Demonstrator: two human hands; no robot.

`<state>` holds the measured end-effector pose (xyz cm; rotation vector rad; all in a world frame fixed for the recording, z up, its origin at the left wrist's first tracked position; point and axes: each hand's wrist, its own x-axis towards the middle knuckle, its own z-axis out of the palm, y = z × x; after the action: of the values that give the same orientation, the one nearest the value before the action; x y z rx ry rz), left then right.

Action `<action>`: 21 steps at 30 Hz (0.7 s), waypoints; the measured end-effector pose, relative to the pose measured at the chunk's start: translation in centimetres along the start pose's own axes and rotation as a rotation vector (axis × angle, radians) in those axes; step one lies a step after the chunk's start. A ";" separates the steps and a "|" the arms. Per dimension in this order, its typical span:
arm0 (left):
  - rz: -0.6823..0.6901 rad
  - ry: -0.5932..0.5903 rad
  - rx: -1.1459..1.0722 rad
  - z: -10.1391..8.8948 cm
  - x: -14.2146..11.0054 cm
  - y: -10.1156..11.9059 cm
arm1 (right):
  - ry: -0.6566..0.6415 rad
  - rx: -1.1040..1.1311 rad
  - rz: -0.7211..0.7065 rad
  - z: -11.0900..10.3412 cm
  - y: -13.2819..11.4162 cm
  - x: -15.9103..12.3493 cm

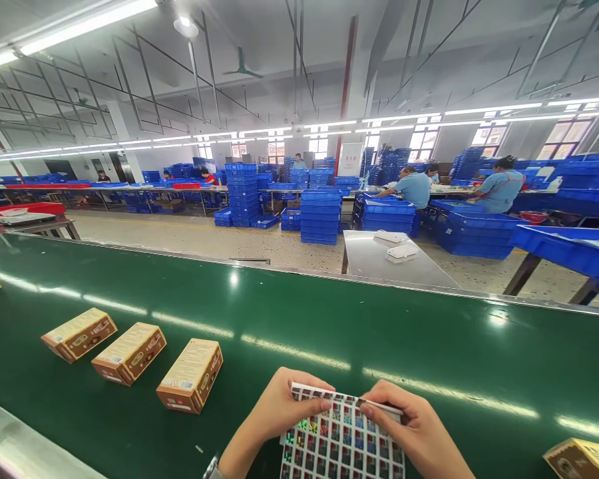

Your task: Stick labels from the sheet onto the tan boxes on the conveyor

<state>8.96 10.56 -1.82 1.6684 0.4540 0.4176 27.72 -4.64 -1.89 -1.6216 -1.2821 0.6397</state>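
**Sticker sheet over the belt**

Sheet of holographic stickers [342, 439]: white backing, grid of small shiny squares w/ rainbow glints. Held roughly flat, tilted slightly, top edge pinched at both corners, bottom cut off by frame, just above green belt.

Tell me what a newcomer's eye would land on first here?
Probably the glittering sticker sheet at bottom centre, held over the green conveyor belt by the left hand and right hand. Next, the three brown cartons in a row on the belt to the left. Beyond the belt, stacks of blue crates fill the hall.
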 end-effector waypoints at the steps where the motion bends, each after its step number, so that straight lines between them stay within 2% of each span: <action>1: -0.002 0.009 0.005 0.1 0.0 -0.1 | -0.004 -0.002 0.000 0.0 -0.1 0.0; 5: -0.009 0.040 0.036 0.3 0.2 -0.2 | -0.003 -0.007 -0.006 -0.1 -0.4 -0.2; 8: -0.029 0.060 0.063 0.4 0.4 -0.6 | 0.012 -0.068 -0.043 0.3 0.3 0.0; 10: -0.031 0.073 0.091 0.3 0.6 -1.0 | 0.055 -0.150 -0.120 0.6 1.2 0.3; 14: -0.027 0.084 0.140 0.3 0.9 -1.4 | 0.241 -0.376 -0.388 1.0 3.0 0.8; 16: -0.023 0.088 0.158 0.3 0.9 -1.2 | 0.291 -0.466 -0.502 0.9 3.2 0.9; 21: -0.022 0.111 0.209 0.2 1.4 -1.3 | 0.362 -0.543 -0.615 1.2 3.1 1.3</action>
<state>10.16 11.27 -3.14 1.8464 0.6150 0.4600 28.49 -3.05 -5.03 -1.5291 -1.6416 -0.3944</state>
